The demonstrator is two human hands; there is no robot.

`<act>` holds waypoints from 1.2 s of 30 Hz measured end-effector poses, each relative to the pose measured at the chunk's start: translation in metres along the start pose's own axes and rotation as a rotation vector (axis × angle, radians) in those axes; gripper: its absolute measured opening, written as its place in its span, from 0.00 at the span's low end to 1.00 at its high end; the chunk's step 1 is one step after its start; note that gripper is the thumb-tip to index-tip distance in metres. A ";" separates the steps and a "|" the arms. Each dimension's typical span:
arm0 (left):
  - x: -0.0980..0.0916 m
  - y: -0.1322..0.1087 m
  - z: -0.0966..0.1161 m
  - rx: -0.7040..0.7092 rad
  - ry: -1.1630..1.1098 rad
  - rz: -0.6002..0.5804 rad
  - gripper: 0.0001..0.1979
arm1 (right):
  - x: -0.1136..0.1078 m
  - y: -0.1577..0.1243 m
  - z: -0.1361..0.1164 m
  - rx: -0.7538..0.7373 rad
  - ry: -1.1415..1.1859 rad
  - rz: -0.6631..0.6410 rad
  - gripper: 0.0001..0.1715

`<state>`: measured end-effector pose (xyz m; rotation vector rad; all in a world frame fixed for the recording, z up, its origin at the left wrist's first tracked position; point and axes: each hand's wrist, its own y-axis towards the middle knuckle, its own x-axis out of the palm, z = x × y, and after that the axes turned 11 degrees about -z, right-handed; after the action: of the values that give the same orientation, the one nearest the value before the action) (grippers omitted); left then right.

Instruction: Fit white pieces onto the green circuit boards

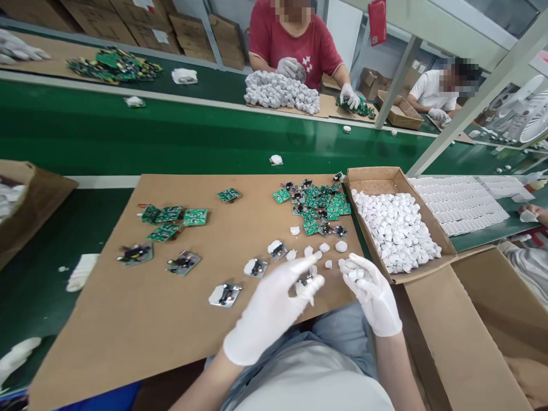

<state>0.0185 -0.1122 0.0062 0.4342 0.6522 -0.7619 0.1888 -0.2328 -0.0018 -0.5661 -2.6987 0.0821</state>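
Observation:
My left hand (280, 299), in a white glove, is over the cardboard sheet with thumb and fingers apart. A small circuit board (305, 279) shows in the gap between them, and I cannot tell whether they touch it. My gloved right hand (374, 294) is cupped around several small white pieces (355, 274). More loose white pieces (341, 246) lie just beyond my hands. To the left are boards with white pieces on them, such as this circuit board (225, 295). Green circuit boards (317, 200) form a pile at the far right of the cardboard sheet (149, 319).
A cardboard tray (447, 254) heaped with white pieces stands at my right, beside rows of white parts (462, 205). A green conveyor belt (192, 137) runs across beyond, carrying a board with a white top (276, 160). Gloved co-workers sit opposite. An open box (38, 200) is at left.

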 end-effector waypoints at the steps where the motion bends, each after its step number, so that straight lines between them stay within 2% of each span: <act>1: 0.006 0.000 0.006 0.040 -0.047 -0.062 0.21 | 0.004 -0.001 0.000 -0.013 -0.075 0.011 0.22; 4: 0.023 0.003 0.015 0.182 -0.102 -0.165 0.22 | 0.015 -0.004 0.001 -0.050 -0.307 0.042 0.16; 6: 0.030 0.006 0.015 0.255 -0.092 -0.170 0.16 | 0.018 -0.006 0.004 -0.061 -0.367 0.057 0.13; 9: 0.036 0.008 0.013 0.287 -0.029 -0.171 0.12 | 0.017 -0.005 0.012 -0.079 -0.438 0.088 0.13; 13: 0.036 0.003 0.010 0.222 0.003 -0.143 0.09 | 0.005 0.000 0.023 -0.103 -0.516 0.165 0.16; 16: 0.029 -0.003 0.001 0.060 0.010 -0.008 0.08 | -0.007 0.001 0.027 -0.150 -0.607 0.255 0.17; 18: 0.021 -0.002 -0.011 -0.056 0.031 0.086 0.11 | -0.013 0.000 0.030 -0.183 -0.700 0.264 0.16; 21: 0.006 0.009 -0.030 -0.145 0.095 0.120 0.12 | -0.016 -0.002 0.040 -0.231 -0.856 0.189 0.13; 25: -0.007 0.042 -0.046 -0.166 0.217 0.038 0.11 | -0.017 -0.002 0.055 -0.319 -1.050 0.135 0.12; 29: -0.006 0.071 -0.051 -0.138 0.317 -0.075 0.09 | -0.022 0.000 0.066 -0.425 -1.247 0.076 0.13; 32: -0.004 0.078 -0.050 -0.109 0.358 -0.130 0.08 | -0.026 -0.004 0.074 -0.476 -1.398 -0.014 0.18; 36: -0.013 0.071 -0.044 -0.115 0.369 -0.108 0.14 | -0.026 -0.013 0.084 -0.526 -1.548 -0.143 0.26</act>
<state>0.0476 -0.0337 -0.0077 0.4402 1.0670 -0.7484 0.1739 -0.2528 -0.0874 -0.5390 -4.3212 -0.4210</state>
